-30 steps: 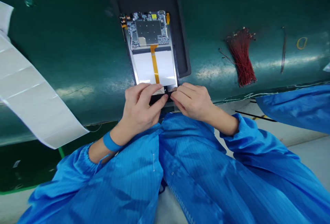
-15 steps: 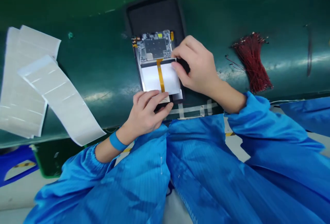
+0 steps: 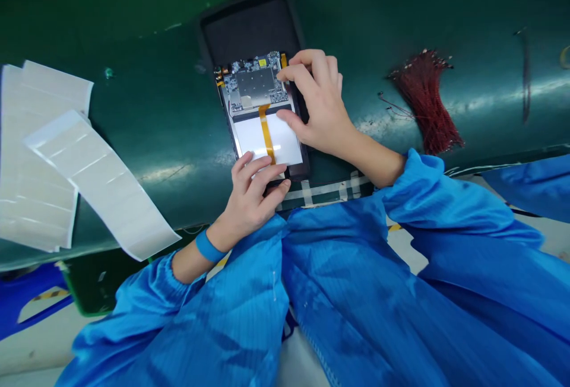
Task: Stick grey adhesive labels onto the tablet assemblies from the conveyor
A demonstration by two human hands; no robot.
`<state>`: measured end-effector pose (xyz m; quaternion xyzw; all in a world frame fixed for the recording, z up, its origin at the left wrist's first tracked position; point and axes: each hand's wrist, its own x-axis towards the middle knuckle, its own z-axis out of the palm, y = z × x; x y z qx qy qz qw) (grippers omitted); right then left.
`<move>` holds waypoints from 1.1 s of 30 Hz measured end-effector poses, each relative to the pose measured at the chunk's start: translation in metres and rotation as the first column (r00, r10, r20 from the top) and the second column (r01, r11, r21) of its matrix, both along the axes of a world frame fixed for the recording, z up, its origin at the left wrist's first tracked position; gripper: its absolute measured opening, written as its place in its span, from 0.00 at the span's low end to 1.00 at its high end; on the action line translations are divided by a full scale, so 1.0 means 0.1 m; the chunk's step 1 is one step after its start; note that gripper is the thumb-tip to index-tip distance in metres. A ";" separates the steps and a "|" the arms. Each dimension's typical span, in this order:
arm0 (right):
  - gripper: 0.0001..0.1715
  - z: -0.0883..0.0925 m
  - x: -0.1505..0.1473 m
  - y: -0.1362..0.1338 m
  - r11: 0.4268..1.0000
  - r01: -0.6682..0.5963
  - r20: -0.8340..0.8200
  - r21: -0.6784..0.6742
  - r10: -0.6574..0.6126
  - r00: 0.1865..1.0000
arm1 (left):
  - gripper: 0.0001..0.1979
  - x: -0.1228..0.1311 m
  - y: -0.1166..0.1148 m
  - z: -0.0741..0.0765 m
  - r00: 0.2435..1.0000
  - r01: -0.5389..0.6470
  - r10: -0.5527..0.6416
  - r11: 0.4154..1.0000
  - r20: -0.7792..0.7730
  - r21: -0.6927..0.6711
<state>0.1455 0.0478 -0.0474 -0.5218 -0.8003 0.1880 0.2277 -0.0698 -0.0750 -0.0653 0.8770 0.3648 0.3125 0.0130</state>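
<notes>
A glossy dark-green bench mat (image 3: 378,31) carries a black foam tray (image 3: 249,25), and on the tray lies an opened tablet (image 3: 260,117), its circuit board (image 3: 253,81) and white panel (image 3: 285,143) joined by an orange flex cable (image 3: 266,132). The right hand (image 3: 318,102) spans the tablet's upper side with fingertips on the board's edge and thumb on the panel, while the left hand (image 3: 249,197) curls over its lower end; how firmly either holds cannot be told. Farther out lie white label strips (image 3: 102,185) to the left, a red wire bundle (image 3: 423,102) to the right, and blue smock sleeves (image 3: 445,209) and a blue wristband (image 3: 209,247) nearer the person.
</notes>
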 end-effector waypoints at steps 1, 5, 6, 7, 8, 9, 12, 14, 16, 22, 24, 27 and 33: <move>0.31 -0.03 0.02 0.02 1.000 0.001 -0.019 -0.003 -0.001 1.000 | 0.12 -0.01 -0.02 0.03 1.000 -0.009 0.009 1.000 -0.010 -0.008; 0.35 -0.15 0.05 0.07 0.999 -0.038 -0.046 0.014 0.038 0.998 | 0.18 -0.17 0.08 0.34 0.998 -0.031 0.031 1.000 -0.050 0.001; 0.34 -0.17 0.04 0.07 0.999 -0.043 -0.044 0.020 0.044 0.998 | 0.17 -0.23 0.18 0.44 0.995 -0.083 0.083 0.997 -0.052 -0.007; 0.33 -0.18 0.04 0.06 0.999 -0.044 -0.042 0.023 0.045 0.998 | 0.14 -0.28 0.32 0.55 0.985 -0.165 0.163 0.986 -0.054 -0.034; 0.33 -0.18 0.03 0.06 0.999 -0.040 -0.043 0.024 0.041 0.998 | 0.11 -0.34 0.49 0.65 0.961 -0.274 0.269 0.957 -0.066 -0.098; 0.33 -0.19 0.02 0.05 0.999 -0.034 -0.045 0.023 0.035 0.998 | 0.09 -0.38 0.68 0.73 0.918 -0.396 0.386 0.902 -0.090 -0.171; 0.31 -0.19 0.01 0.04 1.000 -0.022 -0.067 0.013 0.022 0.997 | 0.11 -0.43 1.26 0.85 0.836 -0.548 0.483 0.705 -0.260 -0.451; 0.30 -0.20 0.01 0.04 1.000 -0.015 -0.088 0.010 0.015 0.996 | 0.11 -0.41 1.55 0.86 0.814 -0.580 0.459 0.634 -0.355 -0.512; 0.28 -0.21 0.01 0.04 1.000 -0.014 -0.104 0.009 0.015 0.994 | 0.10 -0.35 1.73 0.86 0.786 -0.617 0.441 0.611 -0.434 -0.496; 0.25 -0.21 0.00 0.06 0.999 -0.042 -0.112 -0.001 0.042 0.993 | 0.08 -0.21 1.93 0.96 0.699 -0.688 0.374 0.583 -0.609 -0.431; 0.24 -0.20 0.00 0.06 0.999 -0.045 -0.114 -0.009 0.043 0.993 | 0.09 -0.18 1.97 1.00 0.670 -0.701 0.345 0.586 -0.657 -0.406; 0.23 -0.18 -0.01 0.05 0.999 -0.043 -0.115 -0.016 0.041 0.993 | 0.08 -0.09 1.99 1.06 0.639 -0.701 0.320 0.617 -0.699 -0.358; 0.22 -0.14 -0.02 0.04 0.999 -0.035 -0.108 -0.031 0.032 0.994 | 0.17 0.15 2.04 1.16 0.547 -0.753 0.268 0.572 -0.793 -0.326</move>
